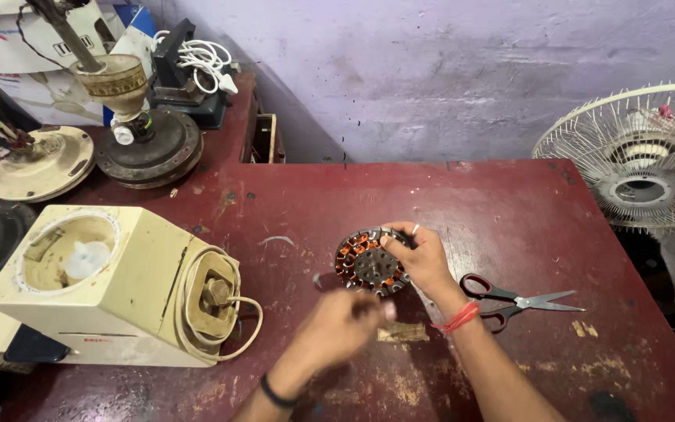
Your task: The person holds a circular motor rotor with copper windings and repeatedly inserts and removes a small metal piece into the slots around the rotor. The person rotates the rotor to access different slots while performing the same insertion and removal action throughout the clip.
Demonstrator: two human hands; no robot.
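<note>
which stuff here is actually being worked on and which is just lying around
In hand:
- round motor stator with copper windings, held at its edge by the right hand
- left hand, blurred, just in front of the stator

Lying about:
- scissors
- cream mixer base tipped on its side
- ceiling fan motors
- white fan guard
- coiled white cable

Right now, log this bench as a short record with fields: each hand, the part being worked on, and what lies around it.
right hand: grips the round motor stator at its right rim, tilted up off the table
left hand: blurred, just below the stator; grip unclear
stator: copper windings around a dark metal core
scissors: red handles, lying shut to the right of the right wrist
mixer base: cream, on its side at left, cord wound on it
table: dark red, worn
fan guard: white wire, at the right edge
</note>
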